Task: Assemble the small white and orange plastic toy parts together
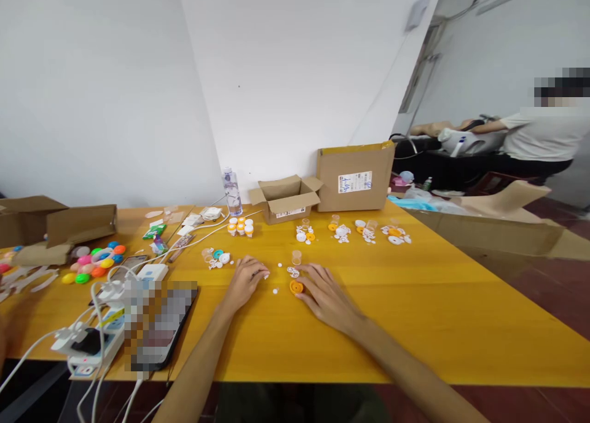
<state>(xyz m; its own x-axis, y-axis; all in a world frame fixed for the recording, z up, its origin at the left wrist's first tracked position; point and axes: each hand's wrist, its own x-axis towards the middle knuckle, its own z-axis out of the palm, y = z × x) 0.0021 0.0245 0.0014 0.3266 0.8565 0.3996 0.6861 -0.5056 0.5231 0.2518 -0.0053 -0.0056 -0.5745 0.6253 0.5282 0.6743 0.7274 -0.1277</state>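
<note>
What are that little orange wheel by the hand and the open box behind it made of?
The orange wheel, at the right hand, looks like moulded plastic: even, bright colour. The small open box looks like plain brown cardboard, matte, with folded flaps.

Yellow table (415,324) carries cardboard boxes (286,198), small plastic parts (369,231) (possibly gears), colourful eggs (94,263).

Orange disc (296,286) on a yellow-orange tabletop (415,306), white bits (275,291) at its 9 o'clock. Pink, green, blue and orange balls (94,263) far toward 9 o'clock. Plain brown boxes (354,177) at 12 o'clock.
</note>
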